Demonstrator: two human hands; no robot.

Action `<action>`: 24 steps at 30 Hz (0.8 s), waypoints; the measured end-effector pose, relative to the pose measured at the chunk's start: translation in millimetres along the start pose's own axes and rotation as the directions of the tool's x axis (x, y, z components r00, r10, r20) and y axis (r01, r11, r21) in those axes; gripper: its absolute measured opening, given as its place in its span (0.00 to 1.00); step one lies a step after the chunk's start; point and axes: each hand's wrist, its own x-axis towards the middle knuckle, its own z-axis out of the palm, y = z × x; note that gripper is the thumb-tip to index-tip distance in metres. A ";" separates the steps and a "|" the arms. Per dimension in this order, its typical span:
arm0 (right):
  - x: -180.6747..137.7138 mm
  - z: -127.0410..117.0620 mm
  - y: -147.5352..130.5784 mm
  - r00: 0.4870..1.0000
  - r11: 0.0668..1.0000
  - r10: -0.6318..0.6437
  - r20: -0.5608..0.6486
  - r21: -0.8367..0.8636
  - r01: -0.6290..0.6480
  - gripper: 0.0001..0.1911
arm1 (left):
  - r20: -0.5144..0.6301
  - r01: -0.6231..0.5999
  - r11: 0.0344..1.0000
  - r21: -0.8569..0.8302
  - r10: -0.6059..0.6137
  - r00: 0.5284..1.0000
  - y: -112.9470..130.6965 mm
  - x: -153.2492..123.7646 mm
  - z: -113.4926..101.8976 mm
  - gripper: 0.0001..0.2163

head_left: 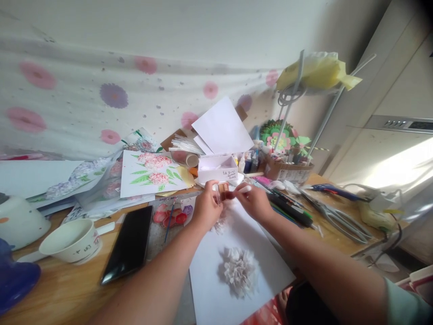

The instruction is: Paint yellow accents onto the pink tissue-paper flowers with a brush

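While both hands are held over the far end of a white sheet (208, 271) on the counter (74, 291), a small brown-and-clear item (224, 191) sits between them, just in front of a white box (209, 174).

Left hand (206, 208): fingers curled in and gripping the item from its side. Right hand (256, 204): thumb and fingers pinched together on a slim white stick (245, 189); the finger ends are at the item, but contact cannot be told.

Writing: dark handwritten characters on the box front, upside down and not legible; printed characters on the paper cup (72, 246), dark with some red, not read with certainty; print on the cardboard box (292, 174) too small to read.

Orientation: stick lies roughly left to right. Long axis of the item unclear, fingers covering part of it. Sheet runs lengthwise away from the person, slightly askew.

Appearance: item brown across the middle, clear to whitish at left; detail blurred. On the near part of the sheet, a ruffled white flower (239, 271), roundish, many crumpled petals; a pinkish flower (218, 225) lies farther off, partly hidden by the left hand.
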 end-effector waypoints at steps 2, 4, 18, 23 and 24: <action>2.2 -1.1 1.3 1.000 1.000 0.022 -0.005 0.016 -0.022 0.15 | 0.003 0.006 1.000 -0.002 -0.006 1.000 0.2 -0.1 0.1 0.16; 5.2 -1.6 3.3 0.999 0.999 0.040 0.015 0.031 -0.040 0.14 | 0.003 0.012 1.000 0.003 -0.012 1.000 0.4 -0.2 0.1 0.16; 12.4 -4.5 0.5 0.991 0.983 0.123 0.061 0.128 -0.130 0.15 | -0.046 0.013 0.999 -0.031 -0.015 0.999 -0.1 1.6 -2.2 0.16; 5.6 -13.9 8.9 0.981 0.955 0.189 0.042 0.226 -0.194 0.14 | -0.222 0.013 0.988 -0.156 -0.048 0.974 -6.6 10.8 -9.3 0.17; 2.4 -17.6 11.9 0.978 0.945 0.207 0.021 0.254 -0.206 0.14 | -0.265 0.002 0.981 -0.193 -0.054 0.963 -8.0 13.1 -11.1 0.17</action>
